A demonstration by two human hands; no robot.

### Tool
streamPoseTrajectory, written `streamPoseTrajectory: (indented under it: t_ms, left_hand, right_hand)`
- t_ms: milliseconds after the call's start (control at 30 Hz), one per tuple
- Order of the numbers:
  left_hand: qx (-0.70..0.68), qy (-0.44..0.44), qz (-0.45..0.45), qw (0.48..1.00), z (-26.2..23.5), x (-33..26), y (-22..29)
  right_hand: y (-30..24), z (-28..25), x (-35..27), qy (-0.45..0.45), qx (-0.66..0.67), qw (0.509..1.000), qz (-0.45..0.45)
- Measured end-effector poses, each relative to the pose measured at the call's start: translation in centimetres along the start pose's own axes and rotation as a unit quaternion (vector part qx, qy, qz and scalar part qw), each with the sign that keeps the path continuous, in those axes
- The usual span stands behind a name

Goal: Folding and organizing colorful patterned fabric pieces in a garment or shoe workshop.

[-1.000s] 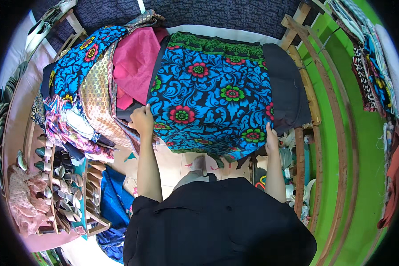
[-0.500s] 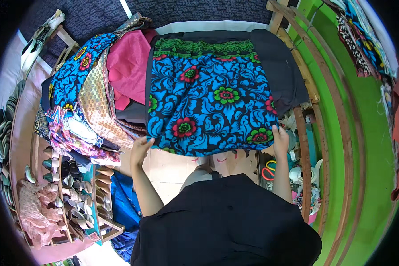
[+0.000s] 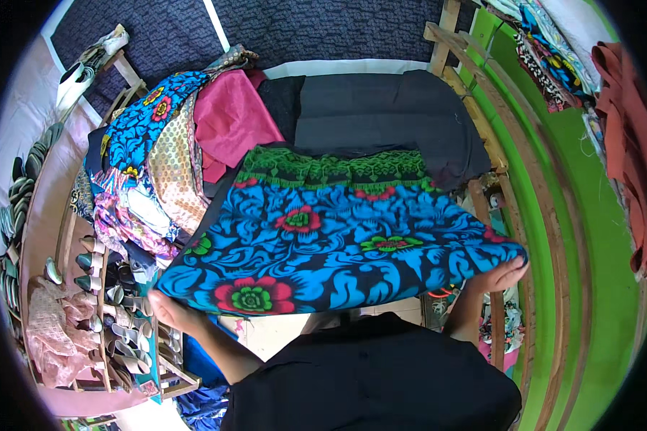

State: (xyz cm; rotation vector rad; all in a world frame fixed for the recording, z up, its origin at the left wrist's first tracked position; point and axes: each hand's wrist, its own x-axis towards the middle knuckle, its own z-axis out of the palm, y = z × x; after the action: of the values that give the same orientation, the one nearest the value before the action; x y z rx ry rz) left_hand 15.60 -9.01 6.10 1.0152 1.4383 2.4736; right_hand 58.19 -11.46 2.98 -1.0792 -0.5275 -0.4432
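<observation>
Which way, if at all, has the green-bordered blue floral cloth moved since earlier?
Yes: the blue floral cloth has come toward the person; its green border, earlier near the far edge of the dark grey covering, now lies well nearer.

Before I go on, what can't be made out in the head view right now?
All in the head view:
- Left hand: some fingers, hidden by the floral cloth.
- Dark grey cloth: near edge, hidden by the floral cloth.
- Floor: mostly blocked by the floral cloth and black shirt.
- Rust-coloured cloth: right side, lost in the dark rim.
</observation>
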Motion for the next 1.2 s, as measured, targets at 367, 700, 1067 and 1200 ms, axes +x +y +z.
streamPoseTrajectory:
  t_ms: [367,700,1067,1200]
  left_hand:
    - [0.034,0.126,0.165,0.978,2.9,4.7,2.3]
    - [-0.114,-0.382,-0.237,0.886,18.4,14.8,1.3]
    - [-0.031,-0.397,-0.110,0.911,34.2,24.8,-4.2]
    - [-0.004,-0.349,-0.090,0.933,38.4,26.8,-7.2]
  right_hand:
    - [-4.1,4.5,4.0,-0.031,0.210,0.976,-0.045]
    - [-2.3,18.8,12.5,-0.322,0.092,0.936,0.108]
    - [2.8,35.0,21.3,-0.502,0.045,0.864,-0.004]
    - [4.0,38.6,20.7,-0.438,-0.007,0.897,-0.055]
